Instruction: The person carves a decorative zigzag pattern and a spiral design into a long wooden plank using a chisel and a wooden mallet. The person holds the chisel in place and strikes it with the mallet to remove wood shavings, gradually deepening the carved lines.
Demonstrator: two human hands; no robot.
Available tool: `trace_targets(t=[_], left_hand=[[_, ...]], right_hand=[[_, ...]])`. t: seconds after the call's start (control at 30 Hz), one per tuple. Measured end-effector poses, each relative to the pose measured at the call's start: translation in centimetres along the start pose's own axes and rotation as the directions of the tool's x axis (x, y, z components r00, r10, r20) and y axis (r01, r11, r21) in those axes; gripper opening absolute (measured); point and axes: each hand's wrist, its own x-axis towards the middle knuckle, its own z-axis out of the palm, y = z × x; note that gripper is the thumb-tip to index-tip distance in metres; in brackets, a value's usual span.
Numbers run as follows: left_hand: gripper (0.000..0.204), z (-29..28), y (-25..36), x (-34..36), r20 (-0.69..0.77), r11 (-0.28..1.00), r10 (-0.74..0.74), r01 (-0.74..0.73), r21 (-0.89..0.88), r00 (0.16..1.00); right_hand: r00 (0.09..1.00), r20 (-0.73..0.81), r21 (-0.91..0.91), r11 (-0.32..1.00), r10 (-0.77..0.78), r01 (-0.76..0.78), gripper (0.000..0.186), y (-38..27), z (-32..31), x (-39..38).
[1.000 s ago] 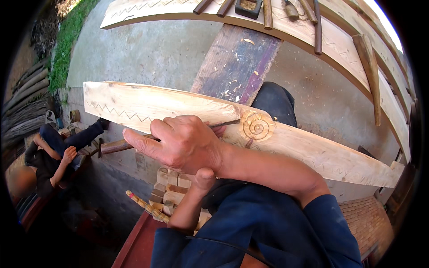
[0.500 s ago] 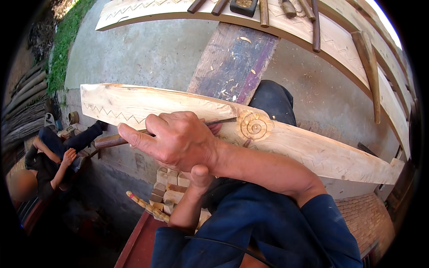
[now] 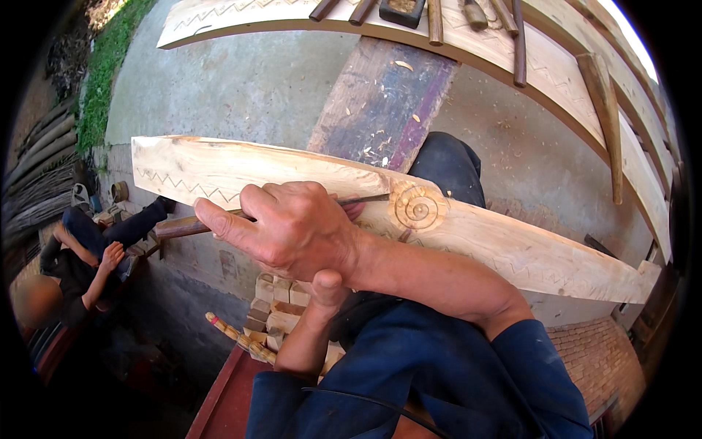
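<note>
My right hand (image 3: 289, 227) is closed around the wooden handle of a chisel (image 3: 183, 227), which points right. The chisel's dark blade meets the left edge of a round spiral carving (image 3: 417, 208). This carving stands on a long pale wooden beam (image 3: 512, 241), marked with a pencilled zigzag along its near side. Beneath the right hand, my left hand (image 3: 353, 211) is mostly hidden; only curled fingers show, against the chisel blade. The left arm comes up under the right forearm.
Several chisels, wooden handles and a small dark box (image 3: 401, 11) lie on a second curved beam (image 3: 292, 18) beyond. A mallet-like wooden tool (image 3: 602, 110) leans there. A worn bench plank (image 3: 380, 95) carries wood chips. Another person (image 3: 77, 282) sits at left. Wood blocks (image 3: 281, 293) are stacked near me.
</note>
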Motion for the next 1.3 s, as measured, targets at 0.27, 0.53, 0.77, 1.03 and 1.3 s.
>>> trace_targets(t=[0.27,0.53,0.77,1.03,1.3], left_hand=[[0.112,-0.3,0.0,0.3,0.013,1.000,-0.016,0.016,-0.002,1.000],[0.111,0.1,0.8,0.9,0.026,0.999,-0.054,0.054,-0.003,0.998],[0.111,0.7,2.5,1.8,0.050,0.987,-0.160,0.161,-0.023,0.986],[0.116,-1.3,2.5,2.1,0.103,0.971,-0.237,0.232,0.065,0.966],[0.089,-0.7,4.0,3.4,0.203,0.948,-0.303,0.316,-0.036,0.931]], right_hand=[[0.994,-0.112,0.051,0.999,0.015,-0.010,0.053,0.2,-0.3,0.2],[0.988,-0.097,0.035,0.993,0.119,-0.116,0.055,0.6,-1.1,1.1],[0.990,-0.085,-0.037,0.992,0.115,-0.118,0.057,0.9,0.0,0.8],[0.987,-0.132,-0.093,0.991,0.086,-0.099,0.058,1.2,0.6,0.9],[0.976,-0.183,-0.103,0.985,0.116,-0.136,0.055,2.0,0.9,0.9]])
